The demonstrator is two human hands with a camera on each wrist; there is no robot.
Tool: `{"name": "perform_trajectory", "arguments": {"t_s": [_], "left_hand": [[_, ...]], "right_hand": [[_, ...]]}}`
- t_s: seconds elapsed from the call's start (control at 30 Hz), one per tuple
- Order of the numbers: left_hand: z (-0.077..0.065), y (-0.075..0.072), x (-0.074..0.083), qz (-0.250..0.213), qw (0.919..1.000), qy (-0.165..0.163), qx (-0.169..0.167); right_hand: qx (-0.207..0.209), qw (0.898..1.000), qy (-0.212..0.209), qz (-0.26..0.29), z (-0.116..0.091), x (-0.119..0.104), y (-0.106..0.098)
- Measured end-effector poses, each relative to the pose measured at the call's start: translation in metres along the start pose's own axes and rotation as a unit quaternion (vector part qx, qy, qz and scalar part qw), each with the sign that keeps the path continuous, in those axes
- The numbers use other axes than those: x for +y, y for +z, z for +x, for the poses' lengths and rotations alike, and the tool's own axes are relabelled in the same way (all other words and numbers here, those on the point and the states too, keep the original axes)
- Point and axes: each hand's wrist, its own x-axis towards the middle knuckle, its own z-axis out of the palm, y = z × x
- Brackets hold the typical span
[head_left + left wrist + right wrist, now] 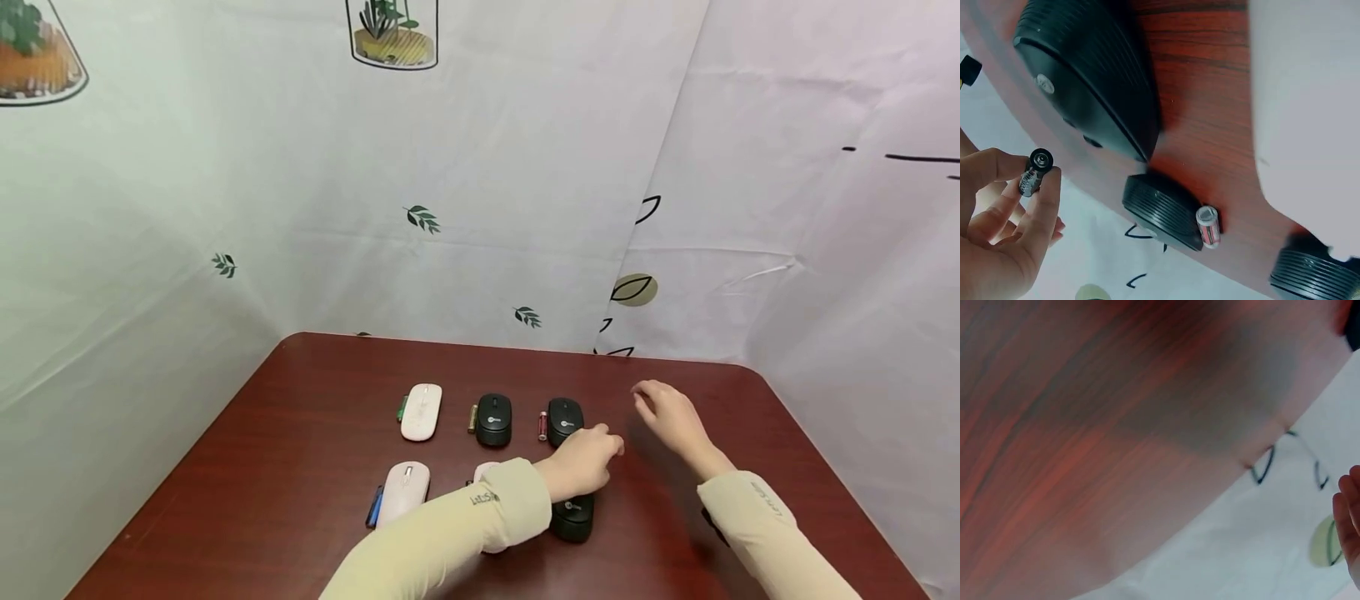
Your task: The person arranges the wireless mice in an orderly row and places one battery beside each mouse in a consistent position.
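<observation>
My left hand [583, 463] is above the front-right black mouse [573, 525], hiding part of it. In the left wrist view, a small black battery [1030, 181] is pinched between that hand's thumb and fingers, its end facing the camera. My right hand [672, 418] hovers over the table to the right of the mice, fingers loosely bent and nothing seen in them. Only its fingers [1349, 515] show at the edge of the right wrist view. Behind the left hand stands another black mouse [566, 417], a red battery [542, 426] beside it.
On the dark red table [315, 400] are a white mouse [422, 412] by a green battery [401, 409], a black mouse [494, 419] by a gold battery [472, 418], and a white mouse [406, 490] by a blue battery [374, 507]. The left sleeve [450, 521] mostly covers another pale mouse [486, 470].
</observation>
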Motion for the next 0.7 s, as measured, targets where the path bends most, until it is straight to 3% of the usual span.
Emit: {"name": "perform_trajectory", "arguments": {"t_s": [0.23, 0.43, 0.57, 0.7], "left_hand": [[-0.014, -0.005, -0.020, -0.051, 0.9981, -0.034, -0.002], [-0.023, -0.005, -0.040, -0.071, 0.9950, -0.070, 0.011], [-0.026, -0.004, -0.048, -0.089, 0.9919, -0.089, 0.013], [-0.029, -0.004, -0.054, -0.102, 0.9880, -0.116, 0.010]], "right_hand": [[-0.028, 1.000, 0.005, 0.010, -0.003, -0.034, 0.006], [-0.094, 0.995, 0.031, 0.034, -0.010, -0.064, 0.008], [-0.153, 0.986, 0.004, 0.064, -0.018, -0.081, 0.007], [-0.234, 0.967, -0.044, 0.093, -0.026, -0.097, 0.006]]}}
